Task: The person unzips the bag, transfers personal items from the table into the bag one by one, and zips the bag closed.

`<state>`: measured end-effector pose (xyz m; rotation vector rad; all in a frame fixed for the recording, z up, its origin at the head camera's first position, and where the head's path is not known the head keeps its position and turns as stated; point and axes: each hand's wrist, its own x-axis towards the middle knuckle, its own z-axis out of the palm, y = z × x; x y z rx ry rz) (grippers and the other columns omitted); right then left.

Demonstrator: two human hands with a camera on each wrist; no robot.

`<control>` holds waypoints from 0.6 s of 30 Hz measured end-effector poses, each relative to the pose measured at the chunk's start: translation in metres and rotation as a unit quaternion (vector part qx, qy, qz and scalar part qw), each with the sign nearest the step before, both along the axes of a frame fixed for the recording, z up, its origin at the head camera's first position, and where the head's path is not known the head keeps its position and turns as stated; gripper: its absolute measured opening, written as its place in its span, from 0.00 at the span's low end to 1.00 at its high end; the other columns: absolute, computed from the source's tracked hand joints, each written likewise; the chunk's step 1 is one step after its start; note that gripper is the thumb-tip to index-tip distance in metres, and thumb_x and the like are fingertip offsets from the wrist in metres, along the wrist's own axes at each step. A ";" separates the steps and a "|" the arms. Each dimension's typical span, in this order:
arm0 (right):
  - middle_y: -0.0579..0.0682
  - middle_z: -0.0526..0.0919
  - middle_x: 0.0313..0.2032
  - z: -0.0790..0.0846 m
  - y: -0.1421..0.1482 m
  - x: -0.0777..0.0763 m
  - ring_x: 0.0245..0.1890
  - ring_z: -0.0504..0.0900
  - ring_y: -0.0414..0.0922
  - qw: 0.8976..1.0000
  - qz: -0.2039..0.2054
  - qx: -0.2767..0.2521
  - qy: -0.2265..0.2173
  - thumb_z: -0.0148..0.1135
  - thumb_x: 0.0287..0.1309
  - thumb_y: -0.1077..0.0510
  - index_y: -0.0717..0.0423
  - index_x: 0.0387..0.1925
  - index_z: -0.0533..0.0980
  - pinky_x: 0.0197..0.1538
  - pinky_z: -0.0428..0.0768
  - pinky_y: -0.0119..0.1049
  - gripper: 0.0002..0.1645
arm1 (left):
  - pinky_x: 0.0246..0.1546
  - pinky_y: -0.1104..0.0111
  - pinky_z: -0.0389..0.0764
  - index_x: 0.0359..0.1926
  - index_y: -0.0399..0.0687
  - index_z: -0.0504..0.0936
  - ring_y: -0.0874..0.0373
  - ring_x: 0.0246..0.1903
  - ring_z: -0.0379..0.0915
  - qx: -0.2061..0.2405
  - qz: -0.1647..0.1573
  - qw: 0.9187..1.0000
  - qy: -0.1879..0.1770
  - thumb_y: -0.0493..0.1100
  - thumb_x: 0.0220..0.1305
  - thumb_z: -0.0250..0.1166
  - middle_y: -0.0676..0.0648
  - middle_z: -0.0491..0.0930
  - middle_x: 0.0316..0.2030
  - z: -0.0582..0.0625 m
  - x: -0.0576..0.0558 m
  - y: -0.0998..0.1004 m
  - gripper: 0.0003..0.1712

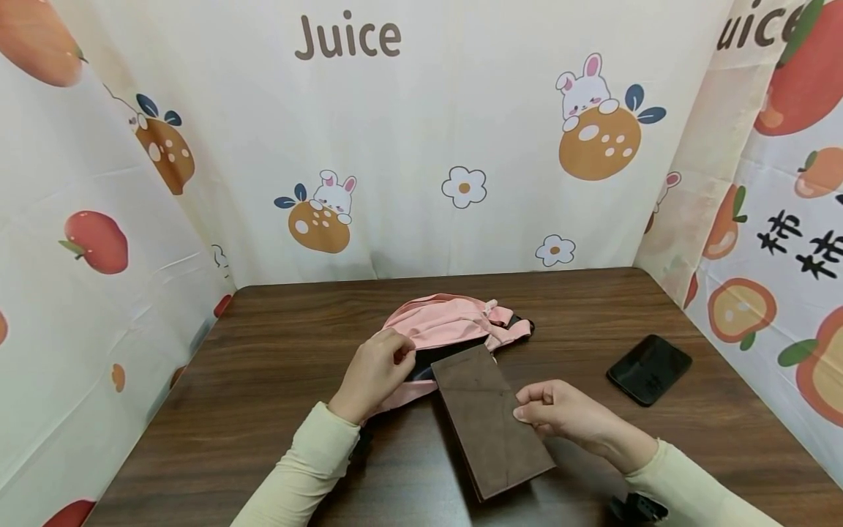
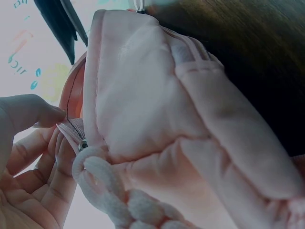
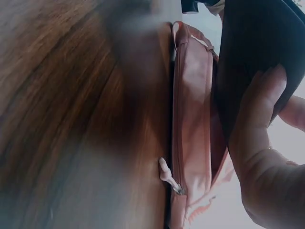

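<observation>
A pink bag with a dark opening lies on the table, straps at its right end. My left hand pinches the edge of the opening; in the left wrist view its thumb and fingers hold the zipper edge beside a braided cord pull. My right hand grips the right side of a brown notebook, thumb on its cover in the right wrist view. The notebook is tilted, its far end over the front of the bag's opening. Its inside is hidden.
A black phone lies to the right on the dark wooden table. Fruit-printed curtains stand behind the table and along both sides. A zipper with a pink pull runs along the bag's side.
</observation>
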<state>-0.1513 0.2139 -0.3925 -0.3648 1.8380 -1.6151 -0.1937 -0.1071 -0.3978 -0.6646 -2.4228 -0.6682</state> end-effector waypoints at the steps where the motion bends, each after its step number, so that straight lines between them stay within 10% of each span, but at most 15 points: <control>1: 0.38 0.67 0.20 -0.001 -0.002 -0.001 0.18 0.62 0.33 1.000 -0.001 0.001 -0.001 0.59 0.63 0.59 0.60 0.38 0.73 0.29 0.67 0.29 0.07 | 0.28 0.72 0.74 0.26 0.49 0.82 0.64 0.25 0.67 0.000 -0.001 1.000 0.000 0.32 0.52 0.68 0.53 0.75 0.23 0.000 0.000 0.000 0.07; 18: 0.38 0.71 0.23 -0.016 -0.026 -0.033 0.22 0.70 0.32 0.999 -0.018 -0.028 -0.017 0.59 0.63 0.60 0.53 0.32 0.73 0.31 0.74 0.27 0.05 | 0.28 0.72 0.73 0.26 0.49 0.82 0.64 0.26 0.68 0.003 -0.012 1.000 0.013 0.32 0.52 0.68 0.54 0.75 0.24 0.001 0.002 0.000 0.07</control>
